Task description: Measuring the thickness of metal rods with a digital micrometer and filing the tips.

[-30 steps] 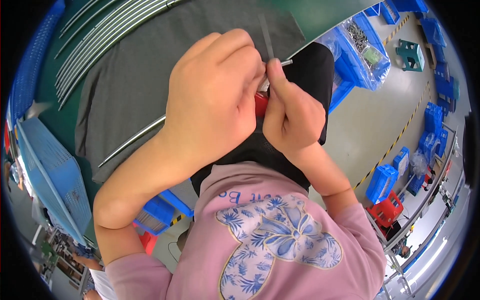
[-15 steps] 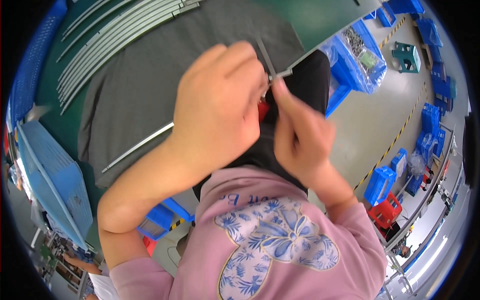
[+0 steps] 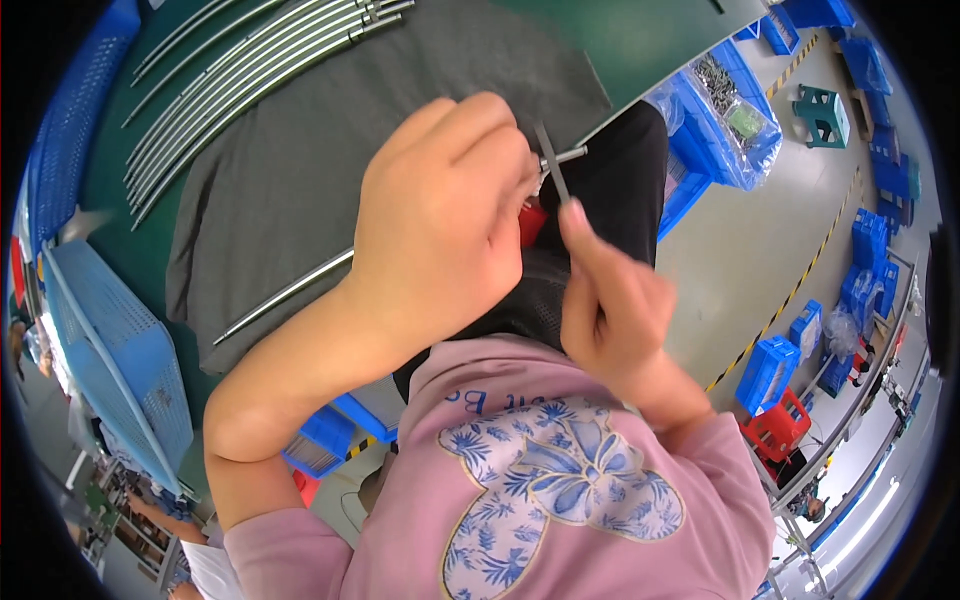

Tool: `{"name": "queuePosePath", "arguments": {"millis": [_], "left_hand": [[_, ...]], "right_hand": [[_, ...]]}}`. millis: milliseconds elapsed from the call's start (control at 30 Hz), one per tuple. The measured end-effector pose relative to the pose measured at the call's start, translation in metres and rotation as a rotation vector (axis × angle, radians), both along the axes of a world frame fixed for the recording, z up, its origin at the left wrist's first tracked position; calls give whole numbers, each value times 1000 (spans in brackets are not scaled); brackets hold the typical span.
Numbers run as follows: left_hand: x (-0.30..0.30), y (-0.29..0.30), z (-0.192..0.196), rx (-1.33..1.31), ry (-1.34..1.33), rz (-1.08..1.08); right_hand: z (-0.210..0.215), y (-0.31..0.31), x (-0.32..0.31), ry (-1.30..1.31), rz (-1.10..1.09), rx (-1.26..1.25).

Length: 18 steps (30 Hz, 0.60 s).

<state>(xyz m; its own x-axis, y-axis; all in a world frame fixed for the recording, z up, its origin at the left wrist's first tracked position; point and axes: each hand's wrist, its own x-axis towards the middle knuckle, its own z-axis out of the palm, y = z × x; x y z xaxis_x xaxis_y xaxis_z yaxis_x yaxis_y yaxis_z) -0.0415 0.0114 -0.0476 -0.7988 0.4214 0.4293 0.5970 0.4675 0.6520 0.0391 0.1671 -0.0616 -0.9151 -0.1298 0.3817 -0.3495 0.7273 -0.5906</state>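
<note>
The left hand is closed around a small metal fitting at its two o'clock edge, while the right hand pinches a thin metal tool running toward eleven o'clock, crossing it.

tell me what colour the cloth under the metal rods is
Dark grey; the cloth lies on a green table, seen in the head view.
</note>
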Motion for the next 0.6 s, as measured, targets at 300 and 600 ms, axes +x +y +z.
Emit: {"name": "queuePosePath", "arguments": {"millis": [300, 600], "left_hand": [[-6, 1, 1, -1, 32, -12], [2, 2, 1, -7, 65, -34]], "right_hand": [[-14, -1, -2, 62, -22, 15], [-34, -13, -28, 348, -27, -99]]}}
